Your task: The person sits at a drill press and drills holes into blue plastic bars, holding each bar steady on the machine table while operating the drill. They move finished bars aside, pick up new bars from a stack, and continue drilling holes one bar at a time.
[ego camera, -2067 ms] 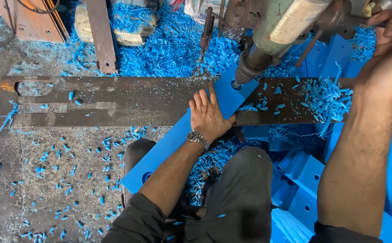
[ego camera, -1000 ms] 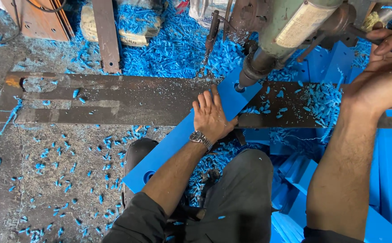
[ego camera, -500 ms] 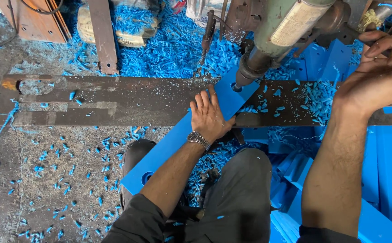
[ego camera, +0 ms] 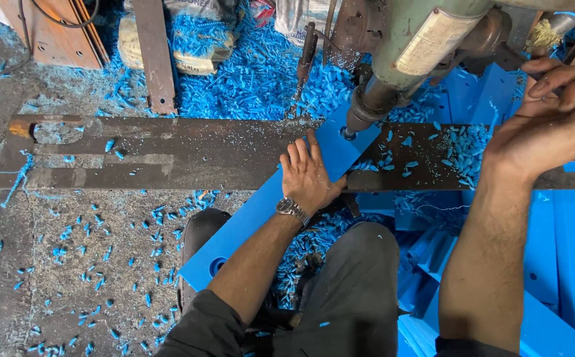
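My left hand (ego camera: 307,175), with a wristwatch (ego camera: 292,209) on it, lies flat on a long blue plastic strip (ego camera: 248,218) and presses it onto a dark metal bed (ego camera: 168,155). The strip runs diagonally from my lap to the nose (ego camera: 360,119) of a green drilling machine (ego camera: 419,46), which sits on the strip's far end. A round hole (ego camera: 216,264) shows at the strip's near end. My right hand (ego camera: 551,119) is raised at the upper right, its fingers curled around a dark lever that is mostly hidden at the frame's edge.
Blue shavings (ego camera: 254,79) cover the floor behind the bed and scatter over the concrete at the left. More blue strips (ego camera: 565,231) are piled at the right. A sack (ego camera: 181,39) and wooden boards (ego camera: 56,33) stand at the back. My knee (ego camera: 353,291) is in front.
My right hand has come lower and a little leftward. The machine's nose sits closer onto the strip's end. My left hand has stayed flat on the strip.
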